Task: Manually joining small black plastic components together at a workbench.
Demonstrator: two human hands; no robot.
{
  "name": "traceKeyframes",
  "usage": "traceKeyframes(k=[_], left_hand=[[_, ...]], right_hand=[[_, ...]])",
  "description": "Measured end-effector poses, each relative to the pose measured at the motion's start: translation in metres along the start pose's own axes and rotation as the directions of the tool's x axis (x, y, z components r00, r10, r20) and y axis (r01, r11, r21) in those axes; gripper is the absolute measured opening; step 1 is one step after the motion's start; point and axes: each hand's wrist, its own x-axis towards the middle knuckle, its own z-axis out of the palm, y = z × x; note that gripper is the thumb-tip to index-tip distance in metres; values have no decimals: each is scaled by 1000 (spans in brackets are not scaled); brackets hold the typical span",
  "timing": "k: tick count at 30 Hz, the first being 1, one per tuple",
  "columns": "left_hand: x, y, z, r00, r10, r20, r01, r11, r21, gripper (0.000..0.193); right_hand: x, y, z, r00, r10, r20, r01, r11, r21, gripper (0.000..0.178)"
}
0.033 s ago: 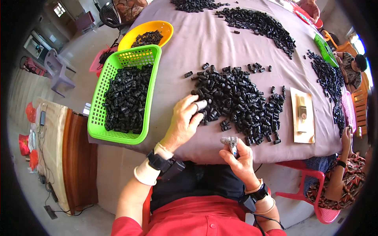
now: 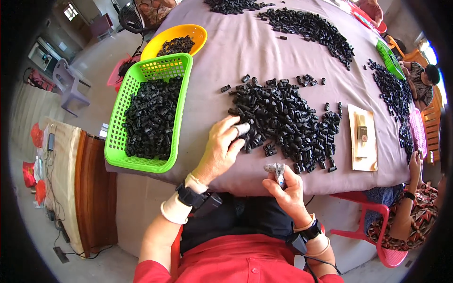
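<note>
My left hand (image 2: pixel 222 145) reaches to the near left edge of a heap of small black cylindrical parts (image 2: pixel 278 113). Its fingertips touch the outer parts, with the thumb held apart; a grey wrapping covers one finger. Close to the table's front edge, my right hand (image 2: pixel 290 191) pinches a small silver and blue tool (image 2: pixel 281 180) between thumb and fingers. Grey wrapping shows at one fingertip there too, and the tool's exact kind is hard to make out. Left of the heap stands a green basket (image 2: pixel 113 127) with many similar black parts inside.
A yellow bowl (image 2: pixel 200 37) with dark bits sits behind the basket. On the right lies a cardboard piece (image 2: pixel 370 158) bearing a flat beige object (image 2: pixel 362 134). More black heaps (image 2: pixel 316 33) spread over the cloth-covered table (image 2: pixel 212 70). Other people sit around, one (image 2: pixel 406 221) near my right.
</note>
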Motion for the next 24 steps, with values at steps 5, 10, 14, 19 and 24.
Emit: traceKeyframes(k=[5,10,14,19,24], left_hand=[[-11,13,-7,994,-62,-90,48,987,-155,31],[-28,17,-20,901,-373,-222,255,868,-427,21],[-36,85,-69,874,-385,-295,140,783,-607,20],[-53,156,-137,869,-55,-491,-360,609,-707,18],[-73,217,-161,733,162,-660,-643,481,-596,16]], right_hand=[[0,1,2,1000,-4,-6,4,1000,-12,14],[0,7,2,999,-35,-17,35,999,-4,13],[0,5,5,1000,-26,-16,26,999,36,13],[-2,10,1,999,-42,-19,42,998,37,13],[-4,11,4,1000,-24,-19,26,996,91,19]])
